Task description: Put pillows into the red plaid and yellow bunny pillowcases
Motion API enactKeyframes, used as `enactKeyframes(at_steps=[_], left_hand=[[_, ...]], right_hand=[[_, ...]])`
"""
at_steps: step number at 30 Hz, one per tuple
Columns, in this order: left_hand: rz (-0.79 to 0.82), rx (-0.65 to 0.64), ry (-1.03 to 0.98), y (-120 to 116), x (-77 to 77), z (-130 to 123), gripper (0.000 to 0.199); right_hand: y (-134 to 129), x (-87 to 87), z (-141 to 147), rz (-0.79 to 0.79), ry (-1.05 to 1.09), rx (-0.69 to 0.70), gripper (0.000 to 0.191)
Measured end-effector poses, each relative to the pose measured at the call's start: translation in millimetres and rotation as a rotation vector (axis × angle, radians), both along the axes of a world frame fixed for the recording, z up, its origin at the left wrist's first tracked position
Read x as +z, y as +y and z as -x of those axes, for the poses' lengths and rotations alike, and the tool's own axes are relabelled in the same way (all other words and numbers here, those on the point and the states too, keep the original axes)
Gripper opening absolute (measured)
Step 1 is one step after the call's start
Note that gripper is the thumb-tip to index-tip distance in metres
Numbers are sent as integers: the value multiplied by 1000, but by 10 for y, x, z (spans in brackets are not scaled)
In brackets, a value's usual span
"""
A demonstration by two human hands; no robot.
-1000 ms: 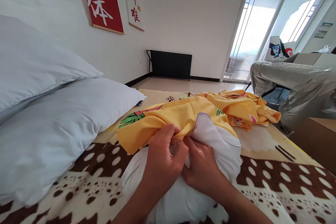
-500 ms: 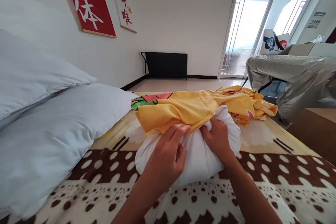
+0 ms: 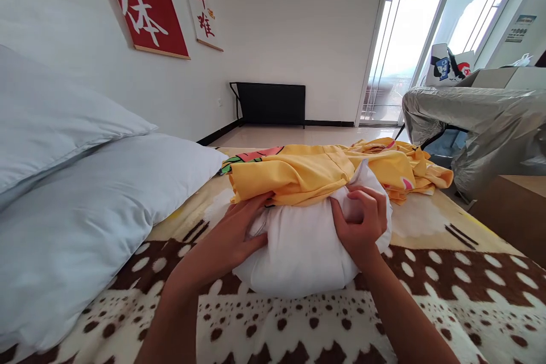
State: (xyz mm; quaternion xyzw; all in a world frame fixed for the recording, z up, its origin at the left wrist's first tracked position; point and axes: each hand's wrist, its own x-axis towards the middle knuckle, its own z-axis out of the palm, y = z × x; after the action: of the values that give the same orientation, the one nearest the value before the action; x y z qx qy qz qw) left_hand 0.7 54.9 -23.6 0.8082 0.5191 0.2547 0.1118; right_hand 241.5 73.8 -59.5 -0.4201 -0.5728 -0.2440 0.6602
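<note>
A plump white pillow (image 3: 305, 253) lies in front of me, its far end under a yellow printed cloth cover (image 3: 298, 173). My left hand (image 3: 241, 227) is at the pillow's left side, thumb pressing into the white fabric and fingertips hidden beneath the cover's edge. On the right, my right hand (image 3: 360, 222) has its fingers curled around a bunched part of the pillow, where a white corner pokes up beside the yellow cloth. The rest of the cover trails away to the right in a crumpled heap.
Two large white pillows (image 3: 106, 216) are stacked at the left. Under everything spreads a brown and cream patterned blanket (image 3: 298, 327). A cardboard box (image 3: 512, 210) and a plastic-covered table (image 3: 478, 105) stand at the right. Against the far wall leans a black panel (image 3: 271, 103).
My left hand has moved left and down from the middle of the cover's edge to the pillow's left side. My right hand has turned, its fingers now curled over the pillow's right part.
</note>
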Motion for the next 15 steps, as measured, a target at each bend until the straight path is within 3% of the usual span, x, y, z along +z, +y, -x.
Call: enactKeyframes(at_steps=[4, 7, 11, 15], left_hand=[[-64, 58, -71, 37, -45, -128, 44], [-123, 74, -80, 53, -90, -222, 32], [-188, 32, -81, 71, -189, -368, 32], [-306, 59, -97, 117, -303, -477, 36]], right_hand=[[-177, 75, 37, -127, -161, 192, 13], [-374, 178, 129, 36, -390, 329, 16], [-712, 244, 303, 342, -604, 262, 18], [-973, 60, 417, 343, -724, 190, 18]])
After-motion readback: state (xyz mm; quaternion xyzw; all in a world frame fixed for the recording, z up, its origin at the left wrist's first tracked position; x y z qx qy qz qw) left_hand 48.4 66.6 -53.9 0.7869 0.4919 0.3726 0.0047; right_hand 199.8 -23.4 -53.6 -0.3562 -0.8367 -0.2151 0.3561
